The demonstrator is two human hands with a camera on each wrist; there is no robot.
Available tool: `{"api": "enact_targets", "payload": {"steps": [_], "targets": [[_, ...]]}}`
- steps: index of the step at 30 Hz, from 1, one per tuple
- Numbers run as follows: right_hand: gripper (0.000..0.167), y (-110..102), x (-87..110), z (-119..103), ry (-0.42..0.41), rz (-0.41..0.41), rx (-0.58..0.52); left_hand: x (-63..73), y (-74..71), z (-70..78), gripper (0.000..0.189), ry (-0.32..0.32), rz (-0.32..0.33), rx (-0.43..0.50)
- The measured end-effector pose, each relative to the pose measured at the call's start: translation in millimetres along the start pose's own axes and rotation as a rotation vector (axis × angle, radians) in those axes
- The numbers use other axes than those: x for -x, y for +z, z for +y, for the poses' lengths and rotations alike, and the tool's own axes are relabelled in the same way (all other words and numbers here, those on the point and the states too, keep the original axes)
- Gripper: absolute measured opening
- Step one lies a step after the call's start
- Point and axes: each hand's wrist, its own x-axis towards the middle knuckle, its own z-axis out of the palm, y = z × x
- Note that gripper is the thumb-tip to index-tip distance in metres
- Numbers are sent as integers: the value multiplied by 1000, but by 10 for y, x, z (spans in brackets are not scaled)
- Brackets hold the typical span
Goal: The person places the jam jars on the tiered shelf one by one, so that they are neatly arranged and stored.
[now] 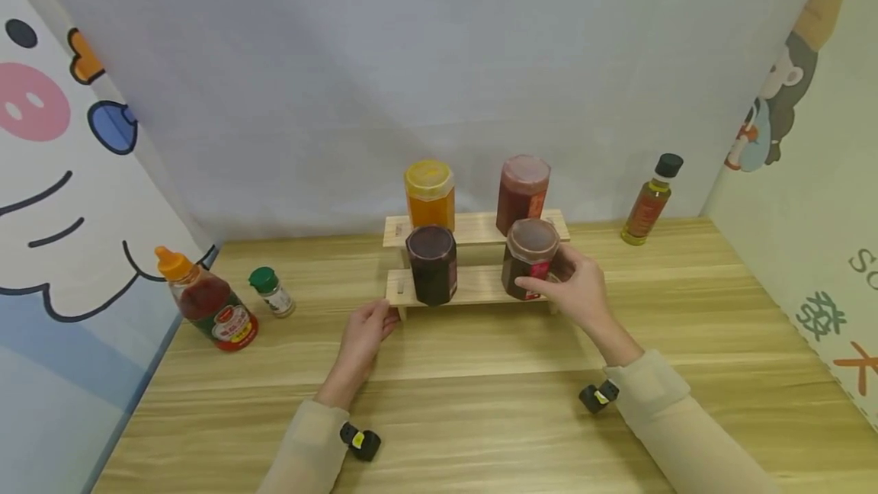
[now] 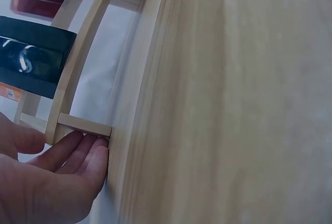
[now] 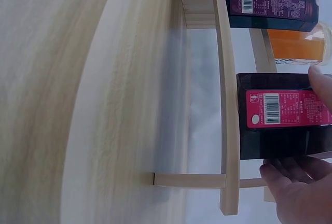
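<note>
A two-step wooden rack [image 1: 480,295] bears two jars on each step. My right hand [image 1: 580,288] grips the dark jar with a pink label [image 1: 519,269] at the lower step's right end. In the right wrist view, its thumb [image 3: 322,86] lies on one side of that jar, the fingers on the other; the jar's base meets the step. My left hand [image 1: 363,332] holds the rack's lower left end, its curled fingers [image 2: 78,154] against the leg. Left on the lower step stands another dark jar [image 1: 432,265]. Behind are an orange jar [image 1: 430,208] and a reddish jar [image 1: 516,200].
To the left stand a red sauce bottle [image 1: 218,311] with an orange cap and a small green-capped shaker [image 1: 274,297]. An oil bottle [image 1: 647,208] stands at the back right. A pale curtain [image 1: 439,59] rises behind the wooden table [image 1: 473,418].
</note>
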Motion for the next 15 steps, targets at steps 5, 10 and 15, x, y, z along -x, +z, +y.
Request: {"api": "enact_targets", "payload": {"steps": [5,10,15], "targets": [[58,-12,6,10,-10,-5,-2,0,6,4,40,-2,11,13],[61,-40,5,91,5,-22,-41,-4,-4,10,39,-25,20,29],[67,-91,-2,251,33,-31,-63,-5,-26,38,40,-42,-1,67]]}}
